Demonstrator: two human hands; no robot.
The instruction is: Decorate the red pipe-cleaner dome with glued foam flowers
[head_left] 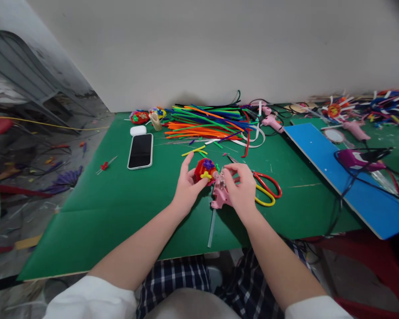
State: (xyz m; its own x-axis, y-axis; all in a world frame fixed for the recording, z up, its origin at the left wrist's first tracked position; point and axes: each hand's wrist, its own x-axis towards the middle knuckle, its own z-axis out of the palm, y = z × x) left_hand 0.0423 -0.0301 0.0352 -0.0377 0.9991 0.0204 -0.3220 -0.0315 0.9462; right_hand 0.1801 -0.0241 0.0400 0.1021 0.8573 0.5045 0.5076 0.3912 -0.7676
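My left hand point(187, 185) is closed round a red pipe-cleaner ball point(204, 170) with a purple and a yellow flower on it, held just above the green table mat point(119, 208). My right hand point(240, 186) grips a pink glue gun point(219, 197) whose nozzle points at the ball; a clear glue stick point(212, 227) sticks out of its back toward me. Red and yellow scissors point(267, 188) lie right beside my right hand.
A black phone point(140, 150) and white earbud case point(138, 130) lie left of centre. A heap of coloured pipe cleaners point(206, 122) lies at the back. A blue board point(349, 177), more glue guns point(359, 158) and cables are on the right. Finished pieces point(140, 117) sit at the back left.
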